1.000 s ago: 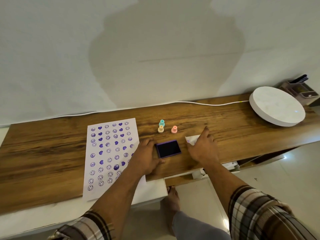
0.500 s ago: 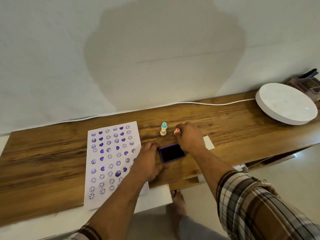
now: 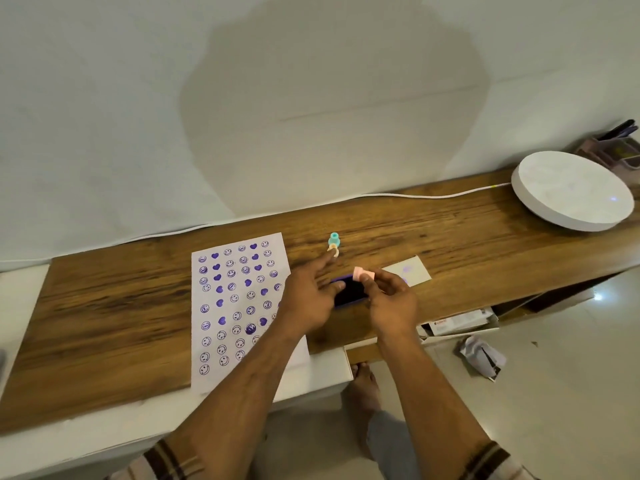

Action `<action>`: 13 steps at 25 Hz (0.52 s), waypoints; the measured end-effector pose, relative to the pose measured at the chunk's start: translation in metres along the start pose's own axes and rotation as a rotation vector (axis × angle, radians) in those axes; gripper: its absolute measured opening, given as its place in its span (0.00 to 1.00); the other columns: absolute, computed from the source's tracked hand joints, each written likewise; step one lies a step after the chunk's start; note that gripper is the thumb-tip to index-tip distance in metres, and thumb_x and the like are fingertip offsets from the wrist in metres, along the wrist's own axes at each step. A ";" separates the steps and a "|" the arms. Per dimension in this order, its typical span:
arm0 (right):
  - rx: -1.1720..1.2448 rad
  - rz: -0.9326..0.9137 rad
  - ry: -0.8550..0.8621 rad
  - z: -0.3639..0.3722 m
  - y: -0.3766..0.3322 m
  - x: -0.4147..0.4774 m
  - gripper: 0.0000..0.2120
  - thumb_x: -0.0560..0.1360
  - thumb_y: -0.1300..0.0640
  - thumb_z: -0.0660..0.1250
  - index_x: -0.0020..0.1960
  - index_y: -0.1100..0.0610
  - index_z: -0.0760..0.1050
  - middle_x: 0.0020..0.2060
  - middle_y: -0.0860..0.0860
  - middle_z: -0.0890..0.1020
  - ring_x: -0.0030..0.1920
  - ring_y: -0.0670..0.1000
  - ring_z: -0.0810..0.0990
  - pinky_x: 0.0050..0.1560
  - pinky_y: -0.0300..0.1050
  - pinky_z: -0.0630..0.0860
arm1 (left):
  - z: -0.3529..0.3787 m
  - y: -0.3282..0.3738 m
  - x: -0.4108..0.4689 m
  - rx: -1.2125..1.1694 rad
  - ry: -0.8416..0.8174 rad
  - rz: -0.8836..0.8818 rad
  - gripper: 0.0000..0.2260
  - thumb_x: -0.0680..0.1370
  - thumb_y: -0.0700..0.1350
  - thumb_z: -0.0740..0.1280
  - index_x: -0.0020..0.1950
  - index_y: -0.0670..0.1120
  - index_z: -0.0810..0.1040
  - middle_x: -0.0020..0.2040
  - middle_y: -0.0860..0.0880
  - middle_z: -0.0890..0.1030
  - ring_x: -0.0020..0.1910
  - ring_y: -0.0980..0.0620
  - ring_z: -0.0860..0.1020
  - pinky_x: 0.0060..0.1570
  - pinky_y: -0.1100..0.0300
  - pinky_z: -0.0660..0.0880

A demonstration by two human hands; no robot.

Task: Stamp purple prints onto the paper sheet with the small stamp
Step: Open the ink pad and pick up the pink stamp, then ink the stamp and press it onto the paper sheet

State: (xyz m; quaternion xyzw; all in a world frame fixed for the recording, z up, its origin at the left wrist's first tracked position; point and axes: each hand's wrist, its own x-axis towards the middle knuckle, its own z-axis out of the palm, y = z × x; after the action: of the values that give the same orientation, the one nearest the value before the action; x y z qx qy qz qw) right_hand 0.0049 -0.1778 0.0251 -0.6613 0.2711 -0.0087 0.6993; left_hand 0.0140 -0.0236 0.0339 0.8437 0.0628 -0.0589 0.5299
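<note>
A white paper sheet [image 3: 239,306] covered with purple smiley and heart prints lies on the wooden table [image 3: 114,306]. My right hand [image 3: 391,303] holds a small pink stamp [image 3: 363,274] on its side, just above the purple ink pad [image 3: 349,293]. My left hand [image 3: 308,299] rests at the pad's left edge with fingers spread, the forefinger stretched toward two other stamps. Of those, the teal stamp [image 3: 334,239] and a cream stamp [image 3: 333,251] stand behind the pad. The pad is partly hidden by both hands.
A small white card [image 3: 410,270] with a faint purple mark lies right of the pad. A round white disc [image 3: 573,190] sits at the table's far right, with a white cable [image 3: 433,196] along the wall. Crumpled paper [image 3: 479,355] lies on the floor.
My right hand has picked the pink stamp up from the table and brought it back over the ink pad. My left hand has stayed at the pad's left edge.
</note>
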 end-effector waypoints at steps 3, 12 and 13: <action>-0.013 -0.017 -0.073 -0.002 -0.001 -0.011 0.09 0.77 0.58 0.76 0.46 0.43 0.83 0.38 0.32 0.86 0.45 0.34 0.84 0.44 0.32 0.76 | 0.000 0.010 -0.010 0.017 -0.012 0.035 0.22 0.78 0.40 0.73 0.70 0.56 0.78 0.67 0.57 0.81 0.66 0.59 0.77 0.67 0.59 0.74; 0.012 0.016 -0.200 0.002 -0.009 -0.011 0.09 0.79 0.58 0.74 0.51 0.43 0.84 0.55 0.47 0.88 0.60 0.51 0.85 0.63 0.57 0.82 | -0.007 0.014 -0.011 -0.051 0.045 -0.032 0.16 0.76 0.44 0.75 0.62 0.55 0.84 0.56 0.58 0.86 0.56 0.58 0.83 0.59 0.58 0.79; 0.013 0.015 -0.211 0.002 -0.008 -0.010 0.09 0.79 0.58 0.74 0.52 0.43 0.84 0.55 0.47 0.88 0.60 0.52 0.85 0.62 0.58 0.83 | -0.006 0.013 -0.011 -0.039 0.049 -0.024 0.15 0.77 0.45 0.75 0.62 0.56 0.84 0.56 0.58 0.86 0.55 0.59 0.83 0.57 0.61 0.79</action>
State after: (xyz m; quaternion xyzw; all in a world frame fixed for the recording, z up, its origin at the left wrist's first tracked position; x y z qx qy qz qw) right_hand 0.0000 -0.1733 0.0364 -0.6520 0.2005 0.0644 0.7284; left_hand 0.0058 -0.0244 0.0502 0.8335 0.0869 -0.0434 0.5439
